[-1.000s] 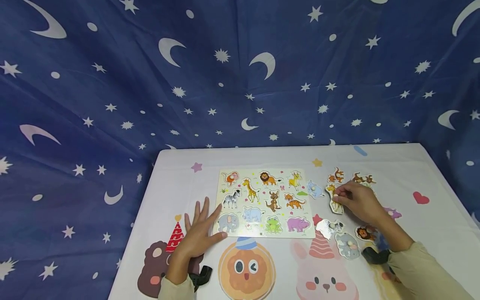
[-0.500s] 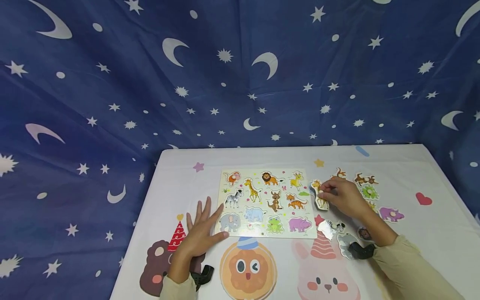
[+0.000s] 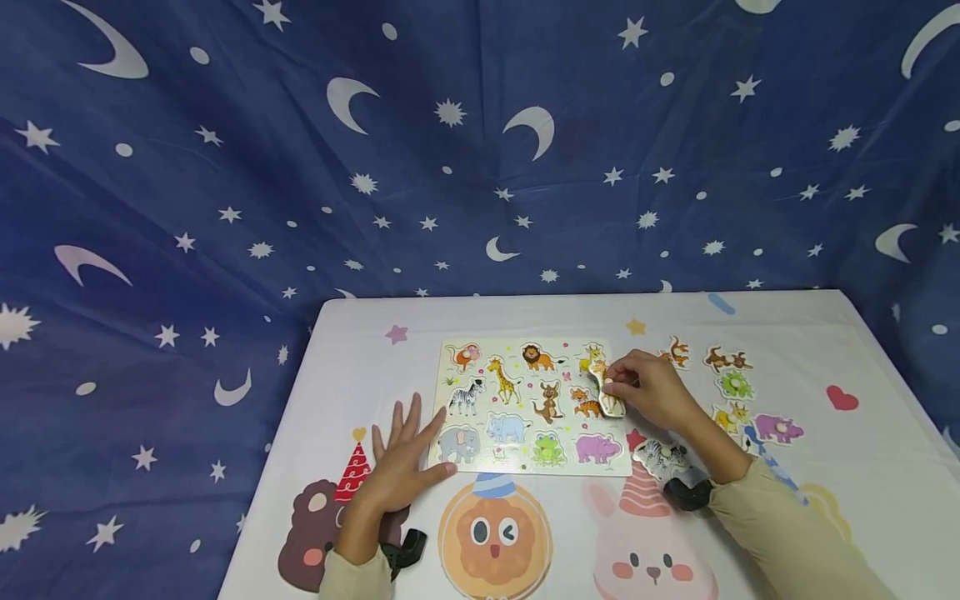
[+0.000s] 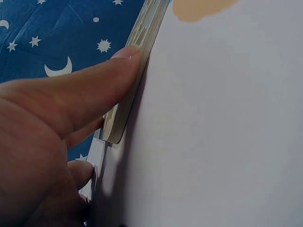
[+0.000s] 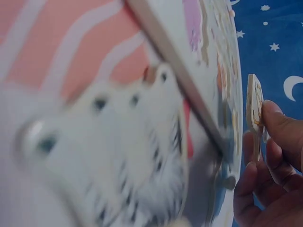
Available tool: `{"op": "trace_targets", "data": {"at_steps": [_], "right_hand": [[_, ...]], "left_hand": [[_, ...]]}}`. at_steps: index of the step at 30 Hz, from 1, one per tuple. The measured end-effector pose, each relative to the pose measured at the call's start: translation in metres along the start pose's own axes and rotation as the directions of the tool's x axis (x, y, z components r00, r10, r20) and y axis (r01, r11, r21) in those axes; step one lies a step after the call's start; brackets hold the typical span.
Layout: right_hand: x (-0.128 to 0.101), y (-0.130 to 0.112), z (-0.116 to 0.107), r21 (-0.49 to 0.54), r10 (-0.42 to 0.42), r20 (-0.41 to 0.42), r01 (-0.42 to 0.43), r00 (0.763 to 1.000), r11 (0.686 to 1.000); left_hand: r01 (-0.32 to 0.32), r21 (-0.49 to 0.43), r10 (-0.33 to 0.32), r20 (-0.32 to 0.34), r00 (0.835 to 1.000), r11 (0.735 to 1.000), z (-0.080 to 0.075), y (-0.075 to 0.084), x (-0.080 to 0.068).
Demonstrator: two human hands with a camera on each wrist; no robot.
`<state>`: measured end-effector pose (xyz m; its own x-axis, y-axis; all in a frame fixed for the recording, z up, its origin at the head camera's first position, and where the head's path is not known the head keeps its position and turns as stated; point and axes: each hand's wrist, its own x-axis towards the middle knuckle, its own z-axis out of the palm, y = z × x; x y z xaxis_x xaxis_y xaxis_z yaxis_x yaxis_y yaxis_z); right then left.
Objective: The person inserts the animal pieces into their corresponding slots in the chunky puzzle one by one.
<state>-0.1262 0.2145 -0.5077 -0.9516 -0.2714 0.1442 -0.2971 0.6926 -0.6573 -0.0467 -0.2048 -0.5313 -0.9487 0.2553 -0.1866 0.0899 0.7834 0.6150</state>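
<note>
A wooden animal puzzle board (image 3: 495, 348) lies on the table. My left hand (image 3: 403, 467) rests at its left edge with fingers spread. In the left wrist view, the thumb (image 4: 94, 90) presses on the rim of the board (image 4: 124, 116). Between thumb and fingers my right hand (image 3: 654, 390) pinches a giraffe puzzle piece (image 3: 611, 402), tilted above the board's right side, partly covering the tiger and yellow animal pictures. The right wrist view shows that giraffe piece (image 5: 254, 111) edge-on, apart from the board. A zebra piece (image 3: 662, 458) lies below the right hand.
Right of the board lie loose pieces: a monkey (image 3: 677, 353), a kangaroo (image 3: 726, 359), a frog (image 3: 737, 385), a yellow animal (image 3: 726, 418) and a purple hippo (image 3: 777, 428). The right forearm hides part of the table. A starry blue curtain (image 3: 450, 167) hangs behind.
My right hand has carried the giraffe piece leftward, from the table beside the board to above its right side. The left hand has stayed at the board's left edge.
</note>
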Motion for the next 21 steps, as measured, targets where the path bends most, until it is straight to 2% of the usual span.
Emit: {"op": "trace_targets", "data": {"at_steps": [9,21], "right_hand": [[0.015,-0.015,0.016,0.033,0.021,0.025,-0.022,0.999,0.999],[0.032,-0.035,0.034,0.060,-0.001,0.071,-0.003,0.997,0.998]], "left_hand": [[0.003,-0.012,-0.003,0.001,1.000,1.000,0.001,0.001,0.001],[0.009,0.006,-0.009,0.011,1.000,1.000,0.000,0.002,-0.001]]}}
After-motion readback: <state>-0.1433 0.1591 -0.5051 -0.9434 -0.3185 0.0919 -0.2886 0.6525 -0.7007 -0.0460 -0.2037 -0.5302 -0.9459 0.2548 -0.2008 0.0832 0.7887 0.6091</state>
